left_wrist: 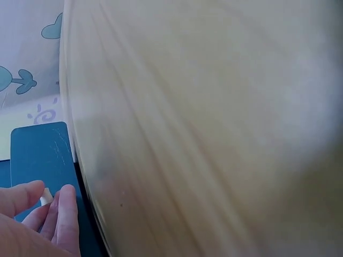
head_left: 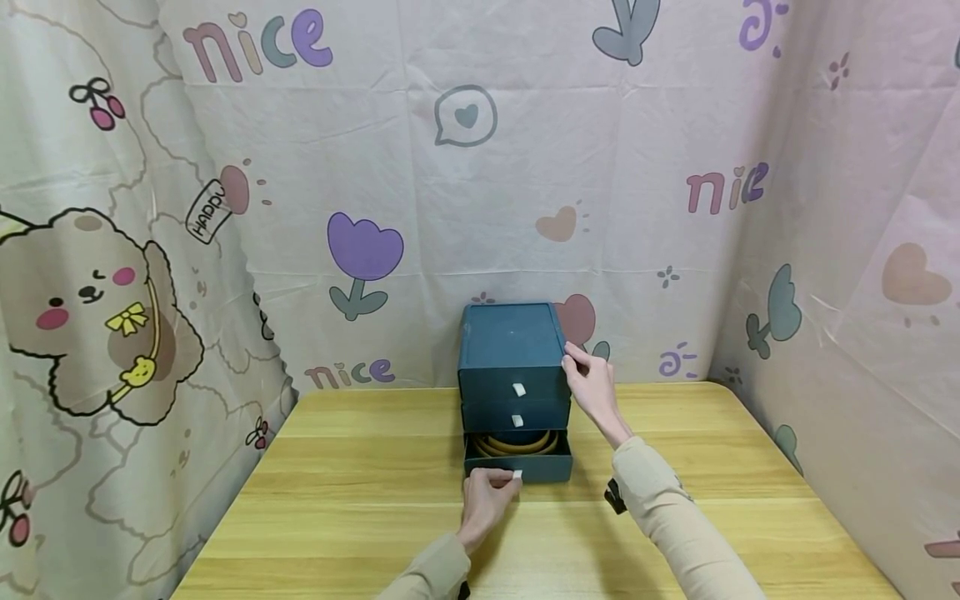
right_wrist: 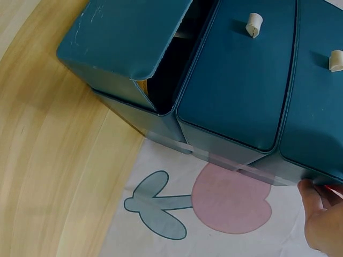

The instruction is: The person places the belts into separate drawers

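Observation:
A dark blue storage box (head_left: 512,333) with three stacked drawers stands on the table. Its bottom drawer (head_left: 543,471) is pulled partly out, and a curved yellow-brown band (head_left: 517,448) lies inside. My left hand (head_left: 486,504) pinches the small white pull tab (left_wrist: 46,197) on that drawer's front between thumb and fingers. The upper two drawers are closed, each with its own white tab (right_wrist: 254,24). My right hand (head_left: 592,385) holds the box at its upper right edge, thumb and fingertips against the corner; part of this hand is cut off in the right wrist view.
The box rests on a light wooden table (head_left: 360,500), near its back edge. Behind and on both sides hang printed cloths (head_left: 480,208) with flowers, hearts and a bear. Pale sleeves (head_left: 660,508) cover both forearms.

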The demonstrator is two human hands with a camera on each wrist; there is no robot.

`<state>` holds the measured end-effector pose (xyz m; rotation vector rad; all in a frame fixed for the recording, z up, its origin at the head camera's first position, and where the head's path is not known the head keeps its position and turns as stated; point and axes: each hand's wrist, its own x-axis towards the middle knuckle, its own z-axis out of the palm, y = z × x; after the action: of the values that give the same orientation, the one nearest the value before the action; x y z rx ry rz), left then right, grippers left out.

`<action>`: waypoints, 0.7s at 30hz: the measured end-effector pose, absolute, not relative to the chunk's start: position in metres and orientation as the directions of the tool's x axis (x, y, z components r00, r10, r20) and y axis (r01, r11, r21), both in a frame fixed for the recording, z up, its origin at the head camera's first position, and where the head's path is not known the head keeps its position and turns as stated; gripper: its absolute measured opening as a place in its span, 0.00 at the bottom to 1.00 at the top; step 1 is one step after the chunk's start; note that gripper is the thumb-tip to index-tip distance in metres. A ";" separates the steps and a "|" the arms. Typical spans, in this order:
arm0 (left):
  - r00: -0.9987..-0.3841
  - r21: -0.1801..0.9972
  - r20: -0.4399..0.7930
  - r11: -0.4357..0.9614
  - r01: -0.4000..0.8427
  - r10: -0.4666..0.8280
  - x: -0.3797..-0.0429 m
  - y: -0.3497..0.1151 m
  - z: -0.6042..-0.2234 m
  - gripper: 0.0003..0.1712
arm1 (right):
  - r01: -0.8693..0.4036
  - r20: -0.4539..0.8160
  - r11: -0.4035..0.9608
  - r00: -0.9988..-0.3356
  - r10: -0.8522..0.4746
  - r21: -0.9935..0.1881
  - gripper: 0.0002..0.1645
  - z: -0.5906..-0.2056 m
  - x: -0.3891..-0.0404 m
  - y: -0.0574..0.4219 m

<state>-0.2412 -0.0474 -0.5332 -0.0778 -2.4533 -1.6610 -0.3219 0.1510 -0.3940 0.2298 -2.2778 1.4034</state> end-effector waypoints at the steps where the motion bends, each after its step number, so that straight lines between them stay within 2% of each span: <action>1: -0.983 0.917 0.176 0.374 0.140 -0.062 -0.242 -0.047 -0.533 0.08 | -0.369 0.459 0.466 -0.884 0.093 -0.804 0.24 -0.394 -0.322 0.151; 11: -0.978 0.924 0.188 0.354 0.145 -0.091 -0.244 -0.046 -0.534 0.09 | -0.371 0.457 0.459 -0.885 0.088 -0.807 0.23 -0.394 -0.322 0.151; 21: -0.983 0.937 0.152 0.330 0.109 -0.106 -0.249 -0.043 -0.535 0.10 | -0.374 0.465 0.461 -0.880 0.098 -0.805 0.23 -0.394 -0.322 0.150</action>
<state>-0.2486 -0.0434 -0.5346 -0.0027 -2.4049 -1.7172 -0.3221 0.1502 -0.3935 0.2306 -2.2640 1.4098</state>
